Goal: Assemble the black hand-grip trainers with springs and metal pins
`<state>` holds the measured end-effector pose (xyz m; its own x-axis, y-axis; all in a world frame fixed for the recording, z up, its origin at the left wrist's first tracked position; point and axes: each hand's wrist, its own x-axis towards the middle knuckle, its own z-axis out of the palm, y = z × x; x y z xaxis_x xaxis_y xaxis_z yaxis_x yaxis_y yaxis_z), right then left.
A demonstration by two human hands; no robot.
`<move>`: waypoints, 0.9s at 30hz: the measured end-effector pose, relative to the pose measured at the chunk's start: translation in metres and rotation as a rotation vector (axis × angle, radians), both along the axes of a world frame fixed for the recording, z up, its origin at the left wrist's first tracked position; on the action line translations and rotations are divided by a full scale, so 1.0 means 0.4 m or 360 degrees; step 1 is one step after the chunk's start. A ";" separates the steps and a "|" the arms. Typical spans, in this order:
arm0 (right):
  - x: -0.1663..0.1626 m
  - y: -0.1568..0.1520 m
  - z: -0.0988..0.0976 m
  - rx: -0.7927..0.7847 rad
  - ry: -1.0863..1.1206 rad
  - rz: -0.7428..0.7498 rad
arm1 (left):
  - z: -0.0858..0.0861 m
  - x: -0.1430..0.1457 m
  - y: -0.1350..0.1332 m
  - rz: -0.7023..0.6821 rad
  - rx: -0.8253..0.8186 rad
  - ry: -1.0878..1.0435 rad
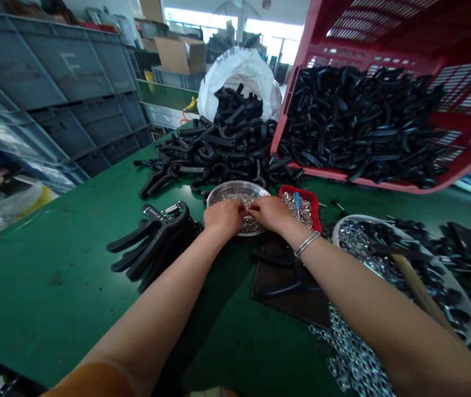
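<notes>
Both of my hands meet over a round metal bowl [217, 190] full of small shiny metal parts [248, 223]. My left hand [225, 215] is closed, its fingertips pinched together at the bowl's middle. Opposite it, my right hand [270, 212] is also in a pinch, fingertips almost touching the left ones. Whatever lies between the fingers is too small to make out. Beneath my right forearm, a black hand grip [287, 284] rests on a dark flat board [274, 306]. Left of my left hand lie several assembled black hand grips [156, 237], one with a visible spring [172, 209].
A red tray [317, 212] of metal pins with a blue-handled tool stands right of the bowl. Black handles [214, 146] are heaped behind, beside a tilted red crate [291, 118]. A hammer [419, 286] lies across a white basin [469, 314]. Loose metal rings [353, 353] are in front.
</notes>
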<state>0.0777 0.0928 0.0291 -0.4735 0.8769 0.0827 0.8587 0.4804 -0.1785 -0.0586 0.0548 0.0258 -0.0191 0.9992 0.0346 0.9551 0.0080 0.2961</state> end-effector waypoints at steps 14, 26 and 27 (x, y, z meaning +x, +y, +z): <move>0.178 -0.146 0.028 0.0033 0.0591 -0.0181 | 0.011 0.061 -0.049 -0.0504 0.0119 -0.0483; 0.345 -0.340 -0.065 0.0336 0.0588 -0.0380 | -0.043 0.168 -0.136 -0.1027 0.0168 -0.0457; 0.345 -0.342 -0.071 0.0331 0.0587 -0.0354 | -0.046 0.168 -0.136 -0.1016 0.0187 -0.0442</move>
